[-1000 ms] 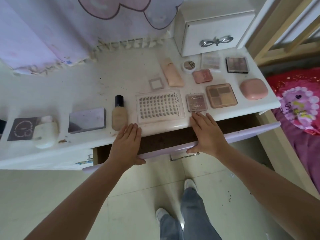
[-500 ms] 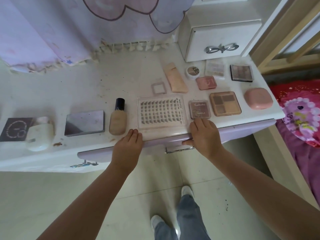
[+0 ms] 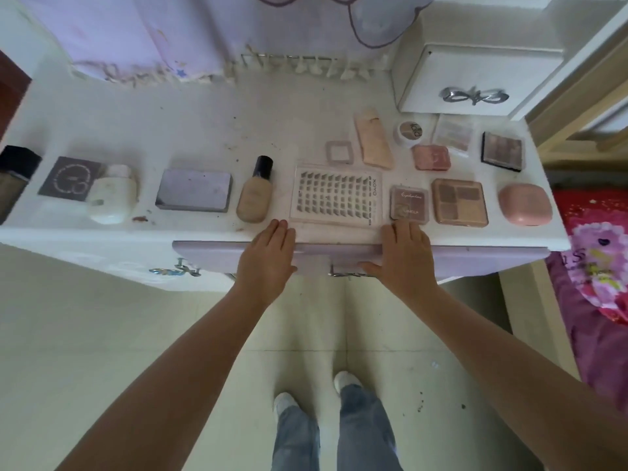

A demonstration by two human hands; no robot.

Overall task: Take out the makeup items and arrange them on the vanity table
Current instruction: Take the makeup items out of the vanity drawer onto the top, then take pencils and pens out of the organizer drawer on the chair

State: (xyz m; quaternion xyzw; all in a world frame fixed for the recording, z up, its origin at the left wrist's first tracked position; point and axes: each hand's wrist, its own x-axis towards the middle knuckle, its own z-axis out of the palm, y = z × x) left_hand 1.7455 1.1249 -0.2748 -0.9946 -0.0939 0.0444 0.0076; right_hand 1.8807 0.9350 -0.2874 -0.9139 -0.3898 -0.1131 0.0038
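The lilac drawer front (image 3: 217,256) sits flush under the white vanity table (image 3: 170,124). My left hand (image 3: 268,256) and my right hand (image 3: 404,256) press flat against it, fingers straight. Makeup lies in rows on the tabletop: a clear lash tray (image 3: 336,195), a foundation bottle (image 3: 255,195), a lilac flat case (image 3: 193,190), a white bottle (image 3: 110,197), a dark square box (image 3: 68,176), a small eyeshadow palette (image 3: 409,203), a brown palette (image 3: 458,202), a pink compact (image 3: 525,203), a peach tube (image 3: 372,139) and a dark palette (image 3: 503,151).
A white mini drawer box (image 3: 475,83) with a bow handle stands at the back right. A lilac cloth (image 3: 136,32) hangs at the back. A bed with red and pink bedding (image 3: 598,260) is to the right. A dark bottle (image 3: 13,175) lies at the far left edge.
The open drawer has been pushed in by both hands and is now closed against the vanity. The makeup on top has not moved.
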